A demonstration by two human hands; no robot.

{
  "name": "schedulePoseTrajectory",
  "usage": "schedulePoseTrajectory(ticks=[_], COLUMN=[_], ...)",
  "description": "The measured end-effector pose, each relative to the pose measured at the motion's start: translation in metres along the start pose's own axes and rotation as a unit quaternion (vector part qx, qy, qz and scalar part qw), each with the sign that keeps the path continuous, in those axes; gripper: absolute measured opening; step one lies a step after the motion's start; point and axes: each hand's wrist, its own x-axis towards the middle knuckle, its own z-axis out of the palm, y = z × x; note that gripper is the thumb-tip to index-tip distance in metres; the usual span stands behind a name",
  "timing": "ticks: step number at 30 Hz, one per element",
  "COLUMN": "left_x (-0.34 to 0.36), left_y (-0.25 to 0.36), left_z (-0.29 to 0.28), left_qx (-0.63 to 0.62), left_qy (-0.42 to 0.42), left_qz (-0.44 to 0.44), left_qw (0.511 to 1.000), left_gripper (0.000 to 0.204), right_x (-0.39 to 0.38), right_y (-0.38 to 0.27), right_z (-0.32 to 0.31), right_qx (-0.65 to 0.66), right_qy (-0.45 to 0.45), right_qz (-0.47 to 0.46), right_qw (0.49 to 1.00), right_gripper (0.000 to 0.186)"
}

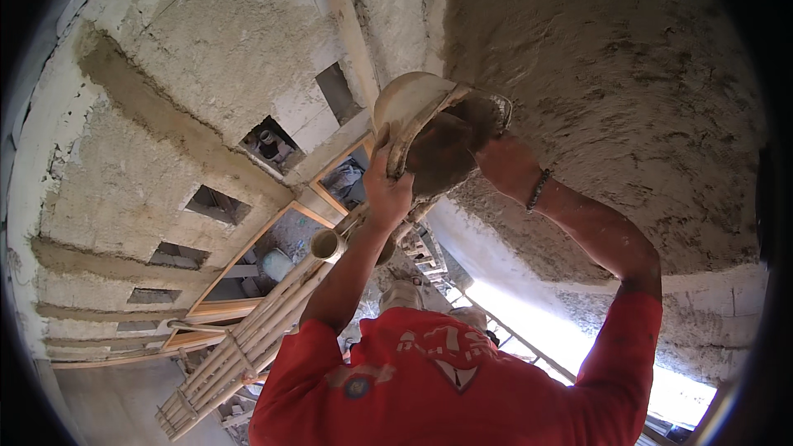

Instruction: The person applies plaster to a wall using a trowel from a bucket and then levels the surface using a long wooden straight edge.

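left hand [385, 186]: fingers clamped on mortar pan [429, 128] rim | right hand [500, 157]: fingers hidden behind pan, grip unclear | surroundings: wet plastered ceiling [611, 74], bamboo poles [248, 339]

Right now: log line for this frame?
left hand: grips mortar pan rim | right hand: at pan's far side, fingers hidden | pan: raised by plastered wall

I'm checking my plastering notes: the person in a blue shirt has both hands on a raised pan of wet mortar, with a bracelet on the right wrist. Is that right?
Not quite. The head view shows the shirt is red, not blue. The rest stands: the left hand and right hand are on the raised pan of wet mortar, and the bracelet is on the right wrist.
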Motion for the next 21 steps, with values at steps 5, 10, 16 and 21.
schedulePoseTrajectory(ticks=[5,10,16,21], left_x=[0.011,0.004,0.003,0.007], left_y=[0.003,0.009,-0.003,0.006], left_z=[-0.006,-0.014,-0.007,0.013], left_qx=[-0.005,-0.049,-0.033,-0.030], left_qy=[-0.010,0.038,0.022,0.028], left_qz=[-0.017,-0.147,-0.146,-0.032], left_qw=[1.000,0.987,0.988,0.999], left_gripper=[0.056,0.044,0.058,0.055], right_x=[-0.011,-0.056,-0.060,-0.035], right_y=[0.006,0.003,0.020,0.009], right_z=[0.021,0.007,-0.027,-0.005], right_qx=[0.212,0.230,0.051,0.126], right_qy=[0.005,-0.013,0.038,-0.053], right_qz=[0.019,0.007,0.085,0.123], right_qw=[0.977,0.973,0.994,0.983], right_gripper=[0.035,0.036,0.036,0.038])
